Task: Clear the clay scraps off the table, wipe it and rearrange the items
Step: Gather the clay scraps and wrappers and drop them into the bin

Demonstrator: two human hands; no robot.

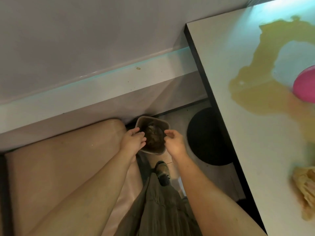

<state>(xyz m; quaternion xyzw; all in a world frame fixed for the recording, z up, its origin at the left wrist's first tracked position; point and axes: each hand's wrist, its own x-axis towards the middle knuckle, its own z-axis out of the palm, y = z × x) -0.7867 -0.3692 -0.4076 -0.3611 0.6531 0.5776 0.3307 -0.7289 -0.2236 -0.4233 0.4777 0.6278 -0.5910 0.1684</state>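
Left hand [133,140]: grips rim of clear square plastic tub [150,118].
Right hand [174,143]: curled at rim, hold unclear.
Risk: lopsided grip tips tub, spilling brown clay lump [153,138].

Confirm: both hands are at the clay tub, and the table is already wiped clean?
No: the head view shows a wide yellowish smear across the table. The left hand and right hand are at the tub.

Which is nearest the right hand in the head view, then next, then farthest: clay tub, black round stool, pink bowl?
1. Clay tub: the right hand is at its rim.
2. Black round stool: low, just right of the hand.
3. Pink bowl: far right, up on the table.
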